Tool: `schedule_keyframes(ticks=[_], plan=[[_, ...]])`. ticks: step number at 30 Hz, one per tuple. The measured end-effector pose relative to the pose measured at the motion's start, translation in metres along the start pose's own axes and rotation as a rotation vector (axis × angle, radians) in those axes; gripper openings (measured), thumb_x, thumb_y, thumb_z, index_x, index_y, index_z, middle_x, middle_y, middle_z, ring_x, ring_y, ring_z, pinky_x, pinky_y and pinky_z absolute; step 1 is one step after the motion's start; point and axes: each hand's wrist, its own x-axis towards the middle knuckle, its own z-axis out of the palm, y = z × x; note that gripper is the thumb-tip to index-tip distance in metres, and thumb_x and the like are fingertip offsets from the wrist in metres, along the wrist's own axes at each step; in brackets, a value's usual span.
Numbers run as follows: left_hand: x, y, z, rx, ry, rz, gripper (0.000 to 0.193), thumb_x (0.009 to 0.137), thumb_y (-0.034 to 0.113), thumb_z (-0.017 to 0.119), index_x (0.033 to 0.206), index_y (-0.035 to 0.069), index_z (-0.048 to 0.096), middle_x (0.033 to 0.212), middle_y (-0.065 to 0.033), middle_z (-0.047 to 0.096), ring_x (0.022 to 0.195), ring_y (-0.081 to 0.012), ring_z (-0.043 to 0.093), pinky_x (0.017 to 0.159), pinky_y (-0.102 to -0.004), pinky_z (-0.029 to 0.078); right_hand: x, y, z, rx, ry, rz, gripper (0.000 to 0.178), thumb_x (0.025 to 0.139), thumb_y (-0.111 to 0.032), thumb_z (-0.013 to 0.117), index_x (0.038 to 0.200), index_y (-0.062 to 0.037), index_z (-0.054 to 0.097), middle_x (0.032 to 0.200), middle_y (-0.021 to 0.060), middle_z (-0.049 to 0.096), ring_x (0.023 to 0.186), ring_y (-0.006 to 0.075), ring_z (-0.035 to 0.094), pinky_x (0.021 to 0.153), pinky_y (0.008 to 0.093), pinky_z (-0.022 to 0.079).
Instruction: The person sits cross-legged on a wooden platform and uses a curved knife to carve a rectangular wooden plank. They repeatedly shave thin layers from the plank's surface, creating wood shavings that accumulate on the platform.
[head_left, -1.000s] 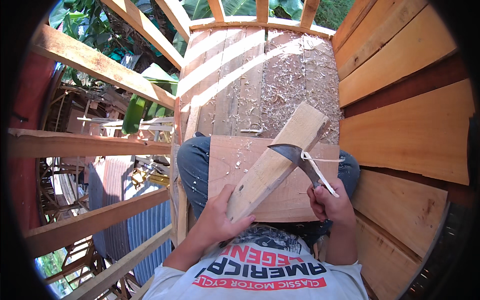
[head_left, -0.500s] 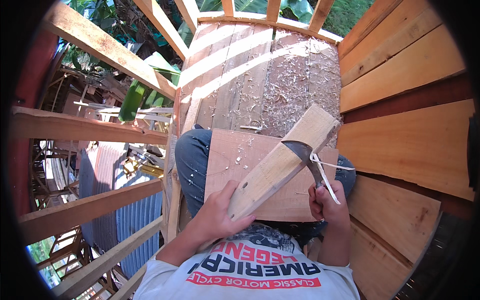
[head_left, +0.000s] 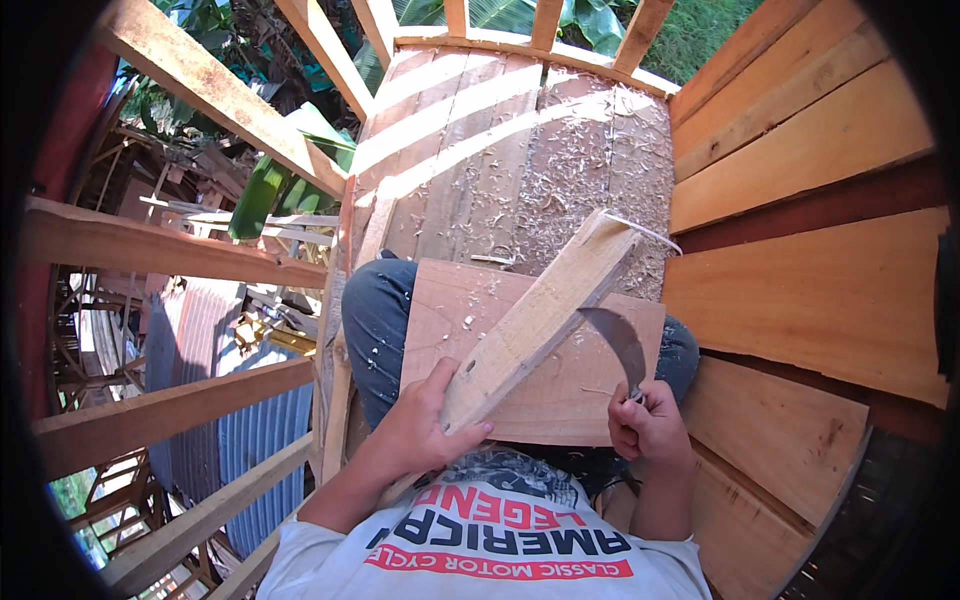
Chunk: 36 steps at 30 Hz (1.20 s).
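My left hand grips the near end of a pale wooden block, thumb on one side and fingers on the other. The block slants up and to the right, with a dark hole near my hand. A thin curled shaving hangs at its far end. In my right hand is a knife with a curved, sickle-like blade; its handle is mostly hidden in my fist. The blade's tip lies beside the block's right edge; whether they touch I cannot tell. Beneath both, a flat wooden board rests across my lap.
Wood shavings litter the plank floor ahead. Wooden railings run along the left, above corrugated metal sheets. A wall of wooden planks stands close at my right. Leafy plants show beyond the rails.
The knife has come off the block's upper face to its right side, blade turned. The shaving that hung at the blade is gone from there; one now shows at the block's far end.
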Motion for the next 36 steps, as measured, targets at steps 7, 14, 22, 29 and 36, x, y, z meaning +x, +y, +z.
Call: schedule_keyframes(ticks=[7, 14, 22, 29, 36], plan=[[-0.003, 0.008, -0.001, 0.059, -0.034, -0.019, 0.064, 0.07, 0.03, 0.075, 0.117, -0.002, 0.045, 0.087, -0.0247, 0.062, 0.08, -0.0346, 0.065, 0.07, -0.037, 0.049, 0.005, -0.006, -0.009, 0.156, 0.125, -0.063, 0.021, 0.096, -0.018, 0.055, 0.081, -0.0032, 0.05, 0.051, 0.0008, 0.042, 0.038, 0.0079, 0.042, 0.034, 0.023, 0.034], [-0.001, 0.006, 0.003, 0.109, 0.046, 0.061, 0.065, 0.069, 0.032, 0.076, 0.115, -0.003, 0.046, 0.086, -0.0252, 0.062, 0.079, -0.0364, 0.065, 0.069, -0.0379, 0.05, 0.007, -0.003, 0.002, 0.054, 0.248, -0.16, 0.023, 0.095, -0.019, 0.057, 0.081, -0.0018, 0.052, 0.051, 0.0015, 0.043, 0.035, 0.0083, 0.041, 0.033, 0.0229, 0.034], [0.004, 0.009, 0.007, 0.147, 0.033, -0.018, 0.065, 0.071, 0.032, 0.075, 0.116, -0.002, 0.045, 0.088, -0.0268, 0.062, 0.082, -0.0391, 0.065, 0.071, -0.0401, 0.05, 0.016, 0.004, 0.009, -0.018, 0.223, -0.169, 0.016, 0.092, -0.006, 0.057, 0.098, -0.0038, 0.042, 0.053, 0.0035, 0.048, 0.037, 0.0097, 0.045, 0.033, 0.0227, 0.036], [0.01, 0.001, 0.015, 0.124, 0.013, -0.038, 0.067, 0.07, 0.031, 0.075, 0.121, -0.002, 0.045, 0.091, -0.0232, 0.063, 0.084, -0.034, 0.065, 0.075, -0.0369, 0.049, 0.019, 0.014, -0.002, -0.124, 0.433, -0.307, 0.012, 0.089, -0.002, 0.059, 0.096, -0.001, 0.049, 0.065, 0.0031, 0.054, 0.041, 0.0071, 0.047, 0.035, 0.0207, 0.034], [0.014, -0.002, 0.017, 0.097, -0.02, -0.023, 0.064, 0.069, 0.03, 0.076, 0.116, -0.002, 0.047, 0.089, -0.0217, 0.063, 0.081, -0.0324, 0.065, 0.073, -0.0354, 0.048, 0.011, 0.005, -0.021, -0.205, 0.485, -0.306, 0.01, 0.094, -0.009, 0.055, 0.098, 0.0007, 0.056, 0.058, -0.0004, 0.049, 0.042, 0.0034, 0.041, 0.039, 0.0193, 0.031]])
